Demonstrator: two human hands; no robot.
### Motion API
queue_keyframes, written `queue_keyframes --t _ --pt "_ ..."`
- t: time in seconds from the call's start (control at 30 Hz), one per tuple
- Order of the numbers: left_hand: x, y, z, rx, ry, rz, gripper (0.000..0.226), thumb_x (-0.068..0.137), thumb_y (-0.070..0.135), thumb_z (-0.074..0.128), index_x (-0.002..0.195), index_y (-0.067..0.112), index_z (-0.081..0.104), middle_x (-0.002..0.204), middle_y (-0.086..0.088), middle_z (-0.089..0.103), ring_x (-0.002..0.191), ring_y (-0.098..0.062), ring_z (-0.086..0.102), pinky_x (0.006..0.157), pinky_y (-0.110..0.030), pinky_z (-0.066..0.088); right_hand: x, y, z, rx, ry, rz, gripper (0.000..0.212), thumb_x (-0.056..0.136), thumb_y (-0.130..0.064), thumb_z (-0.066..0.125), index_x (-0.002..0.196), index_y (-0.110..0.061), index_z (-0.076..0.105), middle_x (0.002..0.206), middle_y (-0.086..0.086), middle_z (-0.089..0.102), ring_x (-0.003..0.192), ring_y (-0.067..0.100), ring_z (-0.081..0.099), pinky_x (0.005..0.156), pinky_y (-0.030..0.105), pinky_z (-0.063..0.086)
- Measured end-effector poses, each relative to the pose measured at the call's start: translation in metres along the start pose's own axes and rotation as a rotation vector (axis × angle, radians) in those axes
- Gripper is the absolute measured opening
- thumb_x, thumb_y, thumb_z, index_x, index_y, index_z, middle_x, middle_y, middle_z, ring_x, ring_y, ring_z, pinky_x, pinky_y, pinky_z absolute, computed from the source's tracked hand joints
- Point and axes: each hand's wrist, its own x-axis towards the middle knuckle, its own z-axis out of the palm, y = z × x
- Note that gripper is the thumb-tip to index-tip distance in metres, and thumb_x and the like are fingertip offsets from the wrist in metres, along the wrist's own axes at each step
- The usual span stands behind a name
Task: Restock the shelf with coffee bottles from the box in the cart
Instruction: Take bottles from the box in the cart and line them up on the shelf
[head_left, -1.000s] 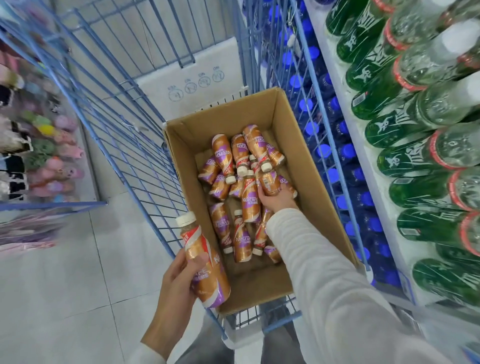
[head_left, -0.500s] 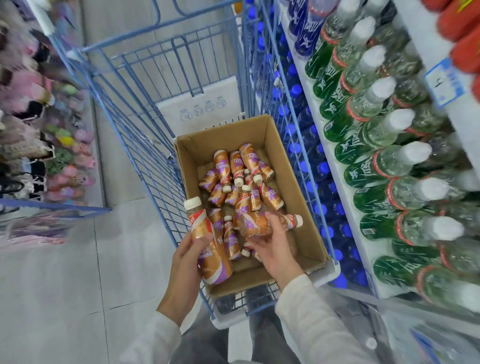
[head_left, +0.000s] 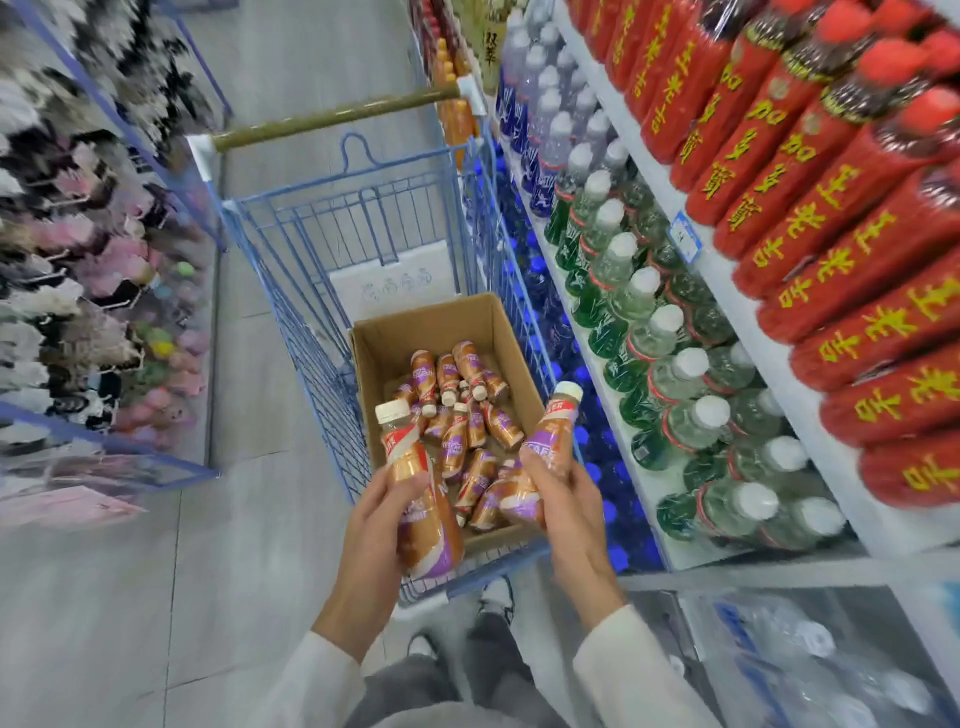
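Left hand (head_left: 374, 525) grips left bottle (head_left: 434, 540), right hand (head_left: 571, 509) grips right bottle (head_left: 550, 436), caps far; shelf (head_left: 776, 374) lies right, nearer right hand.

Partial "CAFE" on coffee bottle (head_left: 544, 451) in right hand (head_left: 574, 512), yellow "王老吉" on red bottles (head_left: 857, 322)

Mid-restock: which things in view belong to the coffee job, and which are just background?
Job: left hand gripping one coffee bottle; right hand gripping a second bottle; loose bottles in the cardboard box; blue cart.
Background: green bottles, red bottles, blue-capped bottles, hanging goods opposite.
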Motion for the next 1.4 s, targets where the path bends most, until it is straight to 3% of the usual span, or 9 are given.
queue_keyframes --t 0.33,0.43,0.6,0.67,0.8,0.97,1.07,1.23,1.4 --pt "-0.072 -0.012 0.013 -0.019 -0.258 0.02 0.043 0.075 0.029 0.079 0.117 0.027 0.073 0.119 -0.015 0.072 0.115 -0.043 0.065 0.102 -0.059 0.05 -0.112 0.019 -0.042 0.02 0.163 -0.217 0.048 0.068 -0.055 0.084 0.105 -0.036 0.061 0.094 -0.006 0.074 0.077 0.017 0.072 0.072 0.04 0.058" --pt "-0.101 -0.023 0.016 0.045 -0.341 0.023 0.054 0.063 0.036 0.082 0.116 0.026 0.074 0.119 -0.013 0.073 0.11 -0.038 0.067 0.105 -0.059 0.048 -0.152 0.039 -0.059 0.054 0.232 -0.225 0.041 0.072 -0.047 0.085 0.102 -0.034 0.061 0.089 -0.008 0.073 0.082 0.015 0.074 0.082 0.049 0.06" --pt "-0.138 -0.053 0.034 0.179 -0.482 0.006 0.047 0.066 0.047 0.082 0.11 0.033 0.076 0.127 -0.011 0.068 0.119 -0.027 0.063 0.105 -0.05 0.049 -0.217 0.064 -0.09 0.122 0.373 -0.237 0.036 0.081 -0.031 0.082 0.104 -0.028 0.055 0.087 -0.001 0.071 0.066 0.018 0.071 0.071 0.04 0.059" --pt "-0.156 -0.063 0.047 0.228 -0.546 -0.008 0.032 0.071 0.036 0.077 0.103 0.031 0.078 0.108 -0.007 0.075 0.1 -0.025 0.07 0.094 -0.044 0.053 -0.241 0.073 -0.108 0.131 0.43 -0.249 0.038 0.081 -0.033 0.082 0.106 -0.031 0.053 0.091 -0.002 0.071 0.073 0.018 0.073 0.077 0.04 0.061" --pt "-0.198 -0.084 0.081 0.338 -0.68 -0.026 0.018 0.087 0.021 0.072 0.105 0.019 0.073 0.096 -0.009 0.076 0.09 -0.028 0.07 0.094 -0.048 0.052 -0.289 0.087 -0.148 0.153 0.539 -0.287 0.042 0.083 -0.036 0.08 0.113 -0.027 0.052 0.096 -0.005 0.07 0.066 0.002 0.07 0.057 0.02 0.054" --pt "-0.257 -0.119 0.125 0.464 -0.846 -0.051 0.045 0.074 0.038 0.078 0.116 0.023 0.07 0.105 -0.013 0.075 0.096 -0.032 0.072 0.093 -0.05 0.056 -0.337 0.108 -0.206 0.237 0.683 -0.302 0.054 0.081 -0.043 0.08 0.123 -0.029 0.049 0.105 -0.002 0.07 0.08 0.014 0.074 0.064 0.03 0.06" --pt "-0.297 -0.145 0.157 0.509 -0.95 -0.029 0.029 0.086 0.029 0.072 0.114 0.02 0.07 0.102 -0.012 0.074 0.092 -0.03 0.072 0.087 -0.046 0.058 -0.367 0.12 -0.245 0.253 0.758 -0.308 0.055 0.081 -0.052 0.078 0.125 -0.035 0.05 0.105 -0.007 0.07 0.085 0.011 0.074 0.08 0.041 0.062" --pt "-0.371 -0.185 0.207 0.561 -1.068 -0.032 0.012 0.09 0.022 0.067 0.1 0.02 0.073 0.088 -0.01 0.076 0.08 -0.027 0.071 0.087 -0.052 0.056 -0.422 0.129 -0.318 0.305 0.853 -0.417 0.033 0.086 -0.036 0.077 0.109 -0.034 0.054 0.092 -0.006 0.071 0.069 0.003 0.07 0.059 0.023 0.055" --pt "-0.438 -0.213 0.254 0.547 -1.176 -0.011 0.004 0.082 0.026 0.074 0.082 0.026 0.078 0.081 -0.005 0.074 0.074 -0.022 0.068 0.079 -0.041 0.054 -0.475 0.126 -0.392 0.332 0.932 -0.511 0.033 0.087 -0.035 0.076 0.11 -0.032 0.053 0.095 0.0 0.069 0.072 0.006 0.068 0.056 0.023 0.055"
